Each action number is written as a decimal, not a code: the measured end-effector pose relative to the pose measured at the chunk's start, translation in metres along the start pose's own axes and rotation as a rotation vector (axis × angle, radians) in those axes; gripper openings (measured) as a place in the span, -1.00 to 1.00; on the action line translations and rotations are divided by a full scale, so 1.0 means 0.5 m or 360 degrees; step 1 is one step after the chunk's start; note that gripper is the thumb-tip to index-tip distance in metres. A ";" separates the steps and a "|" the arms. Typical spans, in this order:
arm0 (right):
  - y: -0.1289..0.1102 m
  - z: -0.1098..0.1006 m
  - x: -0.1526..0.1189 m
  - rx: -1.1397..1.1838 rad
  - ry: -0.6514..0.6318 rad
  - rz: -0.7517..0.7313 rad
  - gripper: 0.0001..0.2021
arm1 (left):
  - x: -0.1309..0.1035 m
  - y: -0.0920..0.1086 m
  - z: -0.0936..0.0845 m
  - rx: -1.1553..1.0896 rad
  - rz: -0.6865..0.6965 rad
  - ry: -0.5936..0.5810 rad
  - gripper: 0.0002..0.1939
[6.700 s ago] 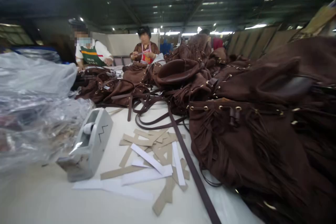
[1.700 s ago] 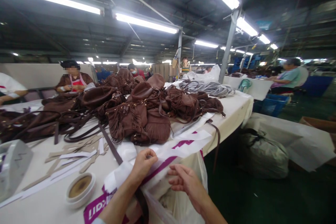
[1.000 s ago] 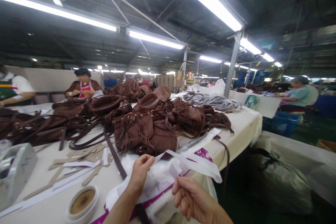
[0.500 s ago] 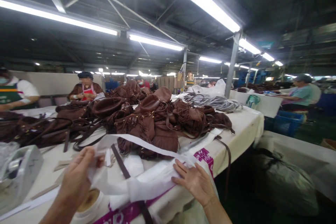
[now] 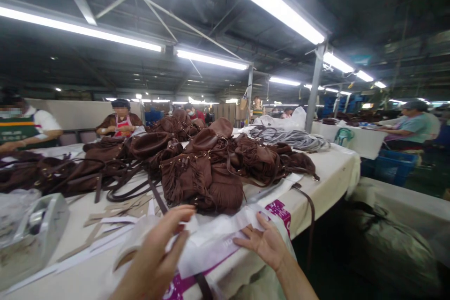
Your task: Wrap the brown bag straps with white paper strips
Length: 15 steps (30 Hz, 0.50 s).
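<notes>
Now the right hand (image 5: 266, 243) is spread wide over white plastic (image 5: 207, 248); the left hand (image 5: 158, 243) is bent, and whether anything is pinched cannot be told.

A blue crate (image 5: 394, 167) stands near an apparent sack (image 5: 393, 248).

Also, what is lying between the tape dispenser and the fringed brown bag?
Beige strips and white strips, then a dark strap nearest the bag; the head view shows this.
</notes>
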State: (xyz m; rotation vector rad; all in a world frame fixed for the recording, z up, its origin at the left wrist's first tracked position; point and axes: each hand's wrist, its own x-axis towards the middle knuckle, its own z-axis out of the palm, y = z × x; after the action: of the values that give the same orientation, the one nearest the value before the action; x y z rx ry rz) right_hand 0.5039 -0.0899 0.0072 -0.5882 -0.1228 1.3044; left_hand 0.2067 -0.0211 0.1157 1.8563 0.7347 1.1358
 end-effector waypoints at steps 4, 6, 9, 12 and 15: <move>0.007 0.006 -0.007 -0.0060 -0.0083 0.0001 -0.74 | 0.079 -0.009 0.228 0.0635 0.0069 -0.0809 -0.38; 0.011 0.004 -0.004 -0.0106 -0.0094 -0.0005 -0.76 | 0.113 -0.041 0.296 0.0730 0.0004 -0.0837 -0.33; 0.013 -0.003 0.007 -0.0151 -0.0055 0.0001 -0.76 | 0.140 -0.080 0.341 0.0738 -0.0028 -0.0831 -0.56; 0.001 -0.010 0.021 -0.0166 0.0029 0.0046 -0.68 | 0.145 -0.081 0.316 0.0635 -0.0024 -0.0808 -0.97; -0.030 -0.013 0.040 -0.0134 0.0144 0.0098 -0.61 | 0.134 -0.050 0.208 0.0465 -0.0089 -0.0797 -0.81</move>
State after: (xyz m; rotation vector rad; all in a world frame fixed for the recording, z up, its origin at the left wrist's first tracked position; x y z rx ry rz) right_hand 0.5251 -0.0758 0.0041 -0.7265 -0.0857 1.3346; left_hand 0.3276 0.0093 0.0957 2.2272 0.6762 0.5045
